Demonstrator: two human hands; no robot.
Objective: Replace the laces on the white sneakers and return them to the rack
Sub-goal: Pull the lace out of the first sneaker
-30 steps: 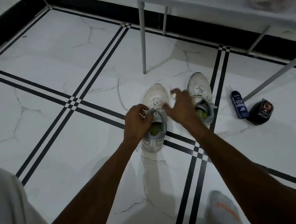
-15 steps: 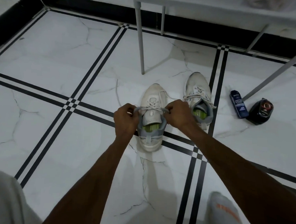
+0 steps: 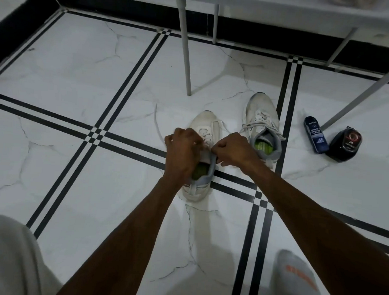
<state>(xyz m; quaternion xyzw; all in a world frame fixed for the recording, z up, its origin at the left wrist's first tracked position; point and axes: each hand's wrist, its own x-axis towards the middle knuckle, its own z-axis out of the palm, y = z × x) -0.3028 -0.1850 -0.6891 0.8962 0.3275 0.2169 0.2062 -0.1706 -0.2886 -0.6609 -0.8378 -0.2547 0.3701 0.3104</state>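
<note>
Two white sneakers with green insoles stand on the marble floor, toes pointing away from me. Over the near sneaker [image 3: 207, 123] my left hand [image 3: 184, 149] curls its fingers on the white lace at the left side of the tongue. My right hand [image 3: 231, 148] pinches the lace at the right side, close to the left hand. One loose lace end [image 3: 156, 120] trails onto the floor at the left. The far sneaker [image 3: 261, 119] stands to the right, laced, with nothing touching it.
A blue bottle [image 3: 314, 135] and a black tin [image 3: 344, 142] lie right of the sneakers. White table legs [image 3: 186, 50] stand behind the shoes, and a slanted leg [image 3: 363, 88] at the right. A socked foot [image 3: 295, 276] and a clothed knee [image 3: 5, 254] fill the bottom corners.
Both hands have come together over the near sneaker's tongue, after being spread to either side of it half a second ago. The sneaker has shifted slightly.
</note>
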